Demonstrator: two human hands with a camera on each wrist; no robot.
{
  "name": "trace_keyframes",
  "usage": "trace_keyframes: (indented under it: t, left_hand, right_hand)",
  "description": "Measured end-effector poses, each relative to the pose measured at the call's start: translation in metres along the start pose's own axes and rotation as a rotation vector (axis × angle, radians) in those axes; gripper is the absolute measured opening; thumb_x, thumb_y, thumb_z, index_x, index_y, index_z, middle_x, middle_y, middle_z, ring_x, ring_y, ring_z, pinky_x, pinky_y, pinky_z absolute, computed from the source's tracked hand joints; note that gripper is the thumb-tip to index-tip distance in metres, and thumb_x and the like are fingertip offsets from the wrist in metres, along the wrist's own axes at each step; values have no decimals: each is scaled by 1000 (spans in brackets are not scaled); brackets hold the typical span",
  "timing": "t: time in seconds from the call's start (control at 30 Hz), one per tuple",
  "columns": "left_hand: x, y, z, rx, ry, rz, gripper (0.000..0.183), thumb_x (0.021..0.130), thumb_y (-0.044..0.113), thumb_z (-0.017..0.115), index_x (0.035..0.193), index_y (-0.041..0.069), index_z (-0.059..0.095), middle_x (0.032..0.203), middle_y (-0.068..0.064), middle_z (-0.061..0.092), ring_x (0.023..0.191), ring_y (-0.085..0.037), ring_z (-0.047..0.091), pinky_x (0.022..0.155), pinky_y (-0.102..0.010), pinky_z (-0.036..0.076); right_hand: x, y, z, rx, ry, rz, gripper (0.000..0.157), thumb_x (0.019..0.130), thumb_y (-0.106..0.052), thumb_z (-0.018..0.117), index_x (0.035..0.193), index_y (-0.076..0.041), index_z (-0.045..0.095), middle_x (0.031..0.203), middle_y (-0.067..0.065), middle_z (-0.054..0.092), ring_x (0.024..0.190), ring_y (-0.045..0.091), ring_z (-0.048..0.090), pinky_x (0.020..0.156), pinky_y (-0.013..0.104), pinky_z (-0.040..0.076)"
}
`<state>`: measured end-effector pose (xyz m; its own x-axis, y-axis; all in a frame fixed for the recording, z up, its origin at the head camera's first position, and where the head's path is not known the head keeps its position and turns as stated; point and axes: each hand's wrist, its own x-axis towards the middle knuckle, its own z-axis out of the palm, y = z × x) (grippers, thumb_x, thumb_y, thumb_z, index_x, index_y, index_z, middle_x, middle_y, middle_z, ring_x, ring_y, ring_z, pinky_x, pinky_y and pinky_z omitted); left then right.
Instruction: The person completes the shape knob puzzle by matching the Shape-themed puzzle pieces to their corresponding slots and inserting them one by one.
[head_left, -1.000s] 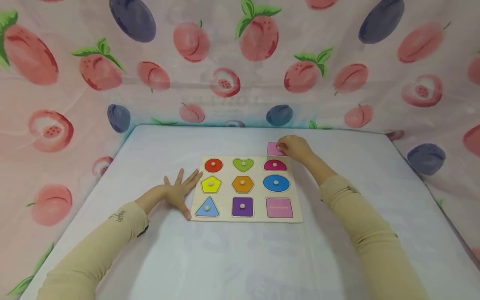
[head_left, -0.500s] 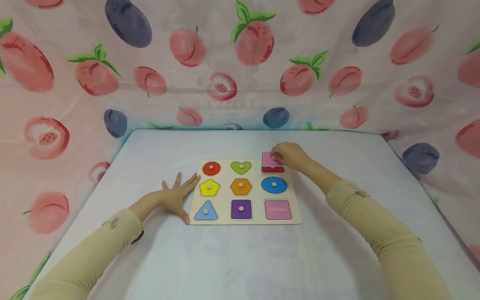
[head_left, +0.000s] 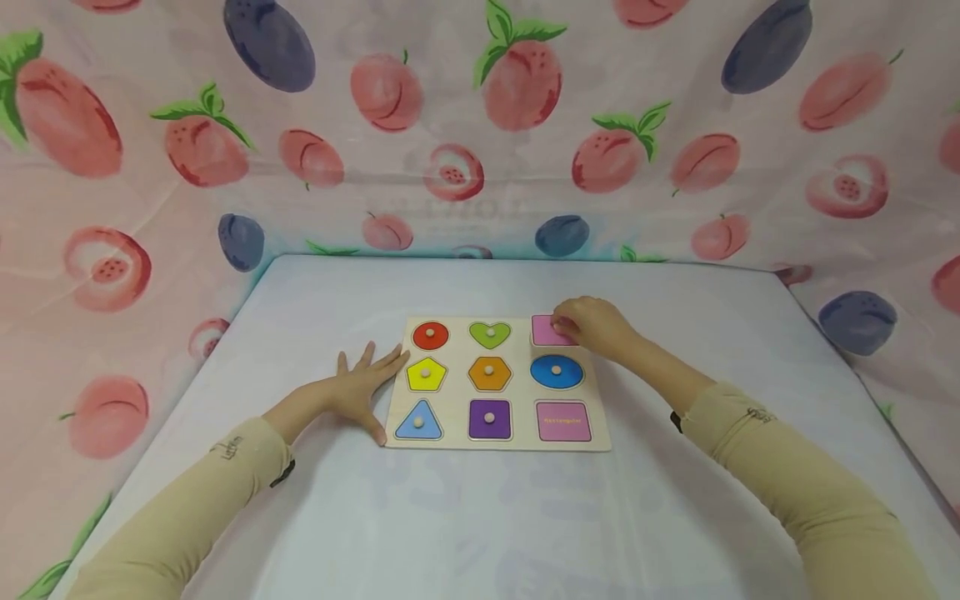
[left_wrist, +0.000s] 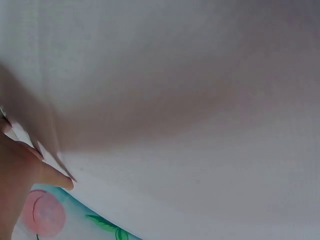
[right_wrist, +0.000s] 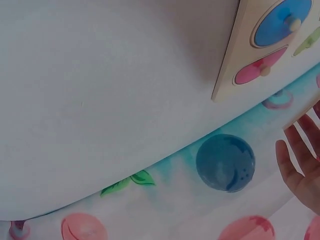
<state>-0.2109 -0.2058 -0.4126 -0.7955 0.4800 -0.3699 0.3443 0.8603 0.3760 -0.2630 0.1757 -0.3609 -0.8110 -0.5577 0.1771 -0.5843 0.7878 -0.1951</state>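
Observation:
My right hand (head_left: 597,326) pinches a pink rectangle puzzle piece (head_left: 545,330) by its knob. It holds the piece above the top right corner of a wooden shape puzzle board (head_left: 458,400), hiding the magenta half-circle (right_wrist: 253,71) there in the head view. The right wrist view shows that half-circle in its slot and the edge of the held piece by the fingers. At the bottom right of the board lies a bare pink rectangle recess (head_left: 564,429) with printed lettering. My left hand (head_left: 357,393) has its fingers spread, with thumb and fingertips touching the board's left edge.
Other knobbed pieces sit in the board, among them a red circle (head_left: 431,337), a blue oval (head_left: 557,372) and a purple square (head_left: 480,429). A white-covered table (head_left: 480,517) lies under it. Fruit-patterned cloth (head_left: 517,208) hangs behind and at both sides.
The right hand has brought the pink rectangle piece from behind the board towards the person, over the half-circle. The left hand stays at the board's left edge.

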Motion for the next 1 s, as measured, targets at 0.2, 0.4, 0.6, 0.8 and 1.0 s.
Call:
trace_keyframes:
  t: [0.2,0.4,0.6,0.8,1.0]
  left_hand:
    - [3,-2,2,-4,-6,10,133,53,50,87,153,15,5,160,-11,-4,140,-48,-18,98,-76,-16]
    - [4,-4,3,-30,-21,12,136,52,53,86,153,16,2,160,-10,-7,139,-48,-21,96,-76,-18]
    - [5,-4,3,-18,-22,4,136,52,52,86,153,18,1,160,-9,-7,138,-50,-23,94,-78,-18]
    - [4,-4,2,2,-35,-15,137,51,54,86,153,18,0,160,-9,-9,138,-50,-22,93,-78,-17]
    - [5,-3,1,-4,-32,-5,136,52,55,85,153,19,1,160,-8,-8,138,-51,-23,93,-79,-18]
  right_hand:
    - [-14,-4,2,17,8,-21,15,85,-8,68,98,-1,71,94,13,73,88,27,67,83,40,55]
    - [-27,-7,5,13,-5,-80,14,84,-7,69,96,-2,71,96,12,73,92,28,67,84,41,55]
    - [-42,-10,6,12,-16,-83,14,81,-6,71,95,-3,72,94,9,73,91,26,68,82,40,55]
    - [-52,-15,10,35,-10,-110,14,79,-5,73,93,-4,72,94,9,73,91,26,68,81,41,55]
    - [-61,-20,11,29,-8,-122,14,78,-6,75,92,-5,73,93,8,73,88,24,68,80,39,56]
